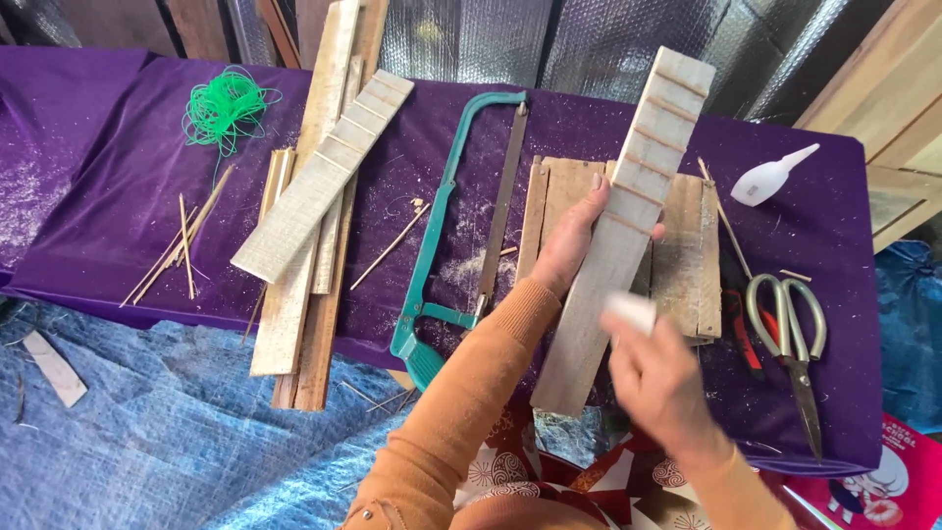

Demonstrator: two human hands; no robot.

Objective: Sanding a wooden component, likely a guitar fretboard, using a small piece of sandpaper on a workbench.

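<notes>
While hands grip a plank (618, 236), saw (461, 236) and scissors (790, 334) flank it.

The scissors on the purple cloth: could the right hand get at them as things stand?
Probably yes, once freed: the scissors lie uncovered just beside the right hand, with nothing between them, but that hand now presses a small white block against the notched plank.
</notes>
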